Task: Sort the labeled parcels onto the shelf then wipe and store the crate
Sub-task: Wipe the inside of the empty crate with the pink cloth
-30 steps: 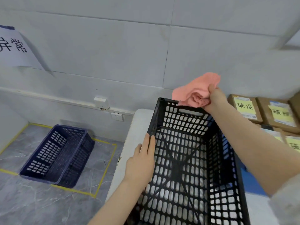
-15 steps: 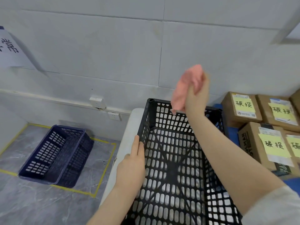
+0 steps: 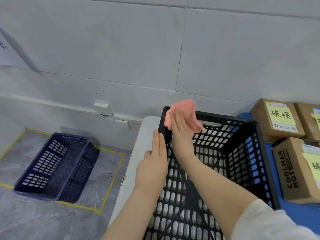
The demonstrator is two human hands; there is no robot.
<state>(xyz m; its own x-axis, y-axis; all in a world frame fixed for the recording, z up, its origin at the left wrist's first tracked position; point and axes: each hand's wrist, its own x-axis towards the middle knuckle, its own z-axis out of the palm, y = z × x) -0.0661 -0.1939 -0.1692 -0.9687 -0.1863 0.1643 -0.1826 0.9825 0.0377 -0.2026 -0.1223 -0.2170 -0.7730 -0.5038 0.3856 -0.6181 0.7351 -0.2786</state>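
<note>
Dropped from above the far rim, the right hand (image 3: 181, 130) now presses the pink cloth (image 3: 186, 112) with flat, straight fingers into the far-left corner of the black crate (image 3: 233, 119), at 12 o'clock. The left hand (image 3: 152, 168), fingers straight and together, braces the left wall. With the labeled parcels (image 3: 277, 118) sitting outside at 3 o'clock, wiping seems underway.

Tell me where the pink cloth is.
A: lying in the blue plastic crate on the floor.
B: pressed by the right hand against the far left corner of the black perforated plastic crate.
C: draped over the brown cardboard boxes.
B: the right hand lies flat on the pink cloth at the far left corner of the black perforated plastic crate.
</note>
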